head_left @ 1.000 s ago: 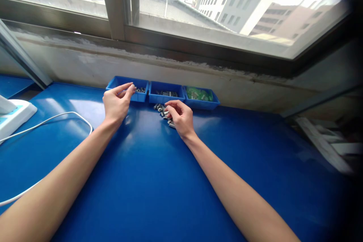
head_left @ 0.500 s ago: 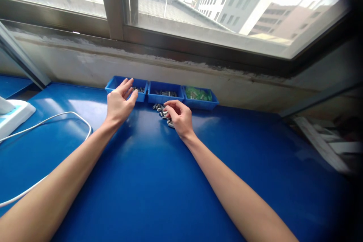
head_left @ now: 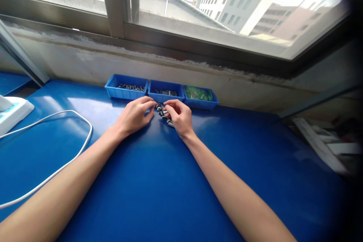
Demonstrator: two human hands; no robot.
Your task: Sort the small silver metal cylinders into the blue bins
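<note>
On the left side of the frame, a white power strip (head_left: 15, 115) sat on the blue table (head_left: 159, 196), and its white cable (head_left: 70, 111) looped toward the centre, then ran back down beside your left forearm. A grey metal post (head_left: 24, 55) slanted across the upper left, the window frame (head_left: 115, 7) and a pale wall (head_left: 82, 58) closed off the back, and a pale board (head_left: 320, 145) leaned among blurred clutter at the right edge. Below the wall, three blue containers stood in a row at the upper middle: the left bin (head_left: 124, 93) and the middle bin (head_left: 164, 97) held small metal parts, while the right bin (head_left: 200, 103) held a green bag with pieces showing. The pile of metal pieces (head_left: 161, 114) lay on the table just in front of the middle bin, between your hands. Your left hand (head_left: 137, 115) was at its left end, thumb and fingers parted. Your right hand (head_left: 180, 118) covered its right side with fingers curled in; whether they gripped a piece, you could not tell.
</note>
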